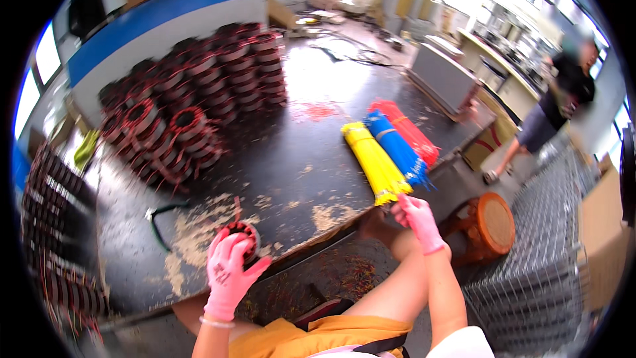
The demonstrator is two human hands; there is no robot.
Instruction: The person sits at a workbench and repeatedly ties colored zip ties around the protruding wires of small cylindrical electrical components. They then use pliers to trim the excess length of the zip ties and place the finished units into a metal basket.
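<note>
My left hand (230,266), in a pink glove, is curled round a motor stator (253,233), a ring with dark red windings that sits near the table's front edge. A thin red lead rises from it. At the near end of a bundle of yellow wires (375,162), my right hand (419,220), also gloved in pink, pinches the wire tips; how many wires it has cannot be made out. Beside the yellow bundle lie a bundle of blue wires (396,148) and a bundle of red wires (409,131), side by side on the dark table (291,172).
Stacks of stators (199,79) stand at the back left. Green-handled pliers (161,225) lie left of my left hand. A grey box (442,79) stands on the far right. Beyond the table are a wooden stool (493,223), wire-mesh crates (540,238) and a person (563,93).
</note>
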